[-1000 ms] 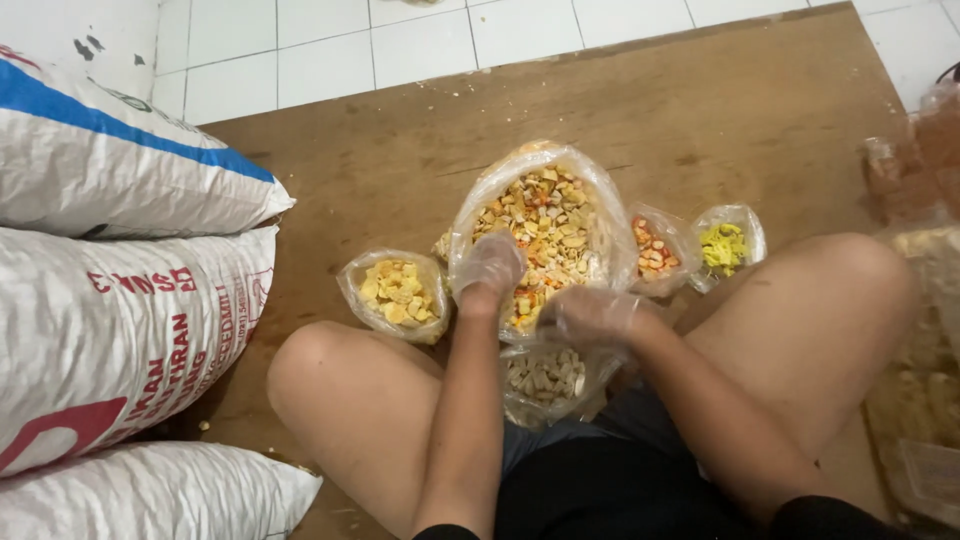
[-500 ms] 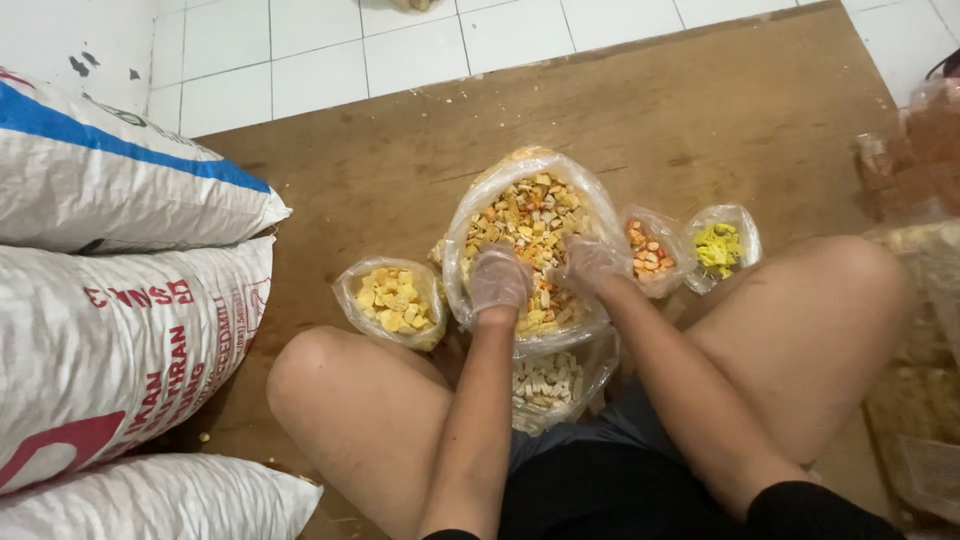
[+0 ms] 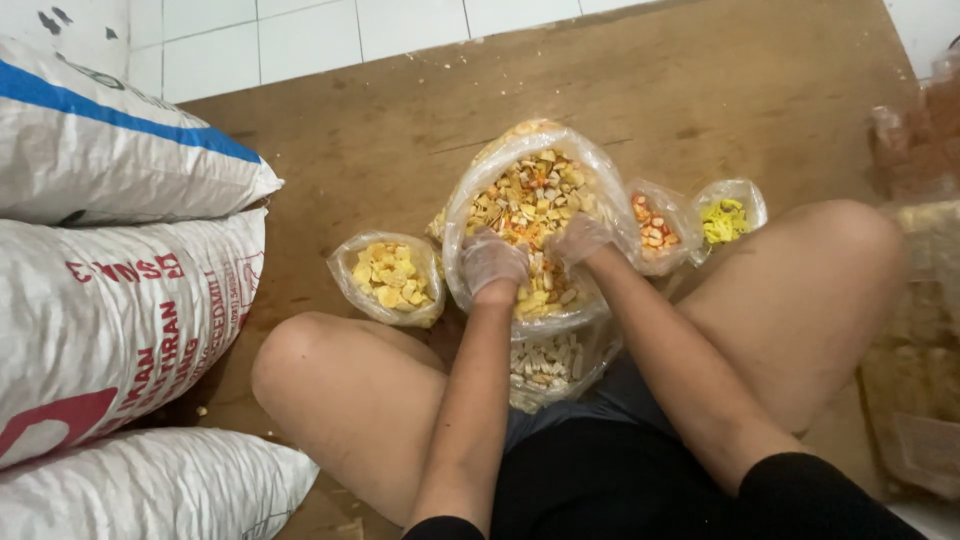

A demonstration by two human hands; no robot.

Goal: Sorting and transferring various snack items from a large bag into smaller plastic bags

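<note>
I sit cross-legged on a brown wooden board. In front of me stands a large clear plastic bag [image 3: 532,180] full of mixed yellow, orange and pale crackers. Both my hands wear thin clear gloves and are inside that bag. My left hand [image 3: 492,260] rests on the crackers at the near left. My right hand [image 3: 580,240] lies on them at the near right. Whether either hand grips crackers is not visible. A smaller bag of pale stick crackers [image 3: 548,365] lies between my legs, under my forearms.
A small bag of yellow crackers [image 3: 388,278] sits left of the big one. At right stand a bag of orange crackers [image 3: 655,228] and one of yellow-green crackers [image 3: 726,218]. Three stacked white woven sacks [image 3: 110,300] fill the left. More clear packages [image 3: 920,330] lie at right.
My right hand has moved from the low bag between my legs up into the large bag. My left hand stayed in the large bag.
</note>
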